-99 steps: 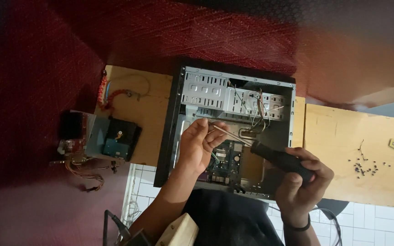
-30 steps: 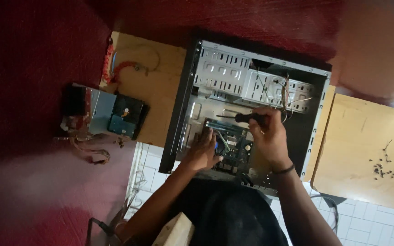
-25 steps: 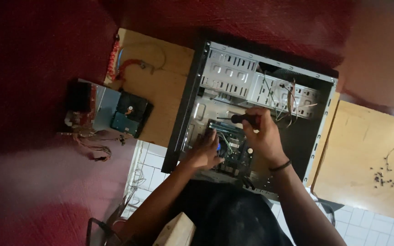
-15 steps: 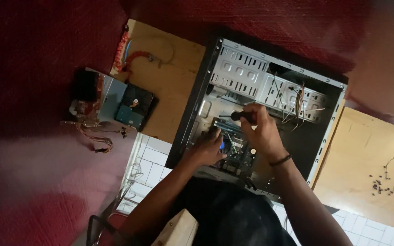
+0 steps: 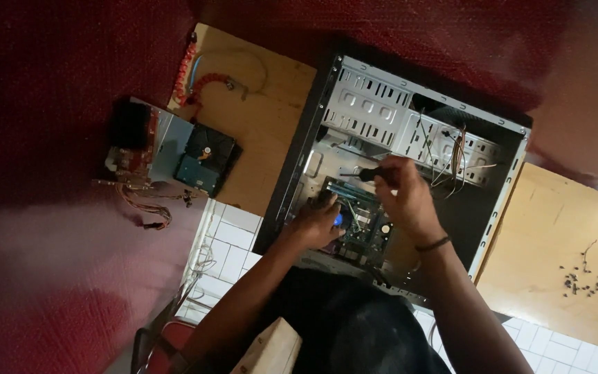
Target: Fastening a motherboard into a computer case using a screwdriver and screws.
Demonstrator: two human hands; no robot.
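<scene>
Your right hand grips a screwdriver over the circuit board inside the open computer case; your left hand lies flat on the board. A slipping tip could gouge it.

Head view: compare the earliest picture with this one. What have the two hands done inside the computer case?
The right hand carried the screwdriver from the case's edge in over the circuit board, tip now pointing left. The left hand dropped from the wires onto the board. The computer case and loose drive stayed put.
</scene>
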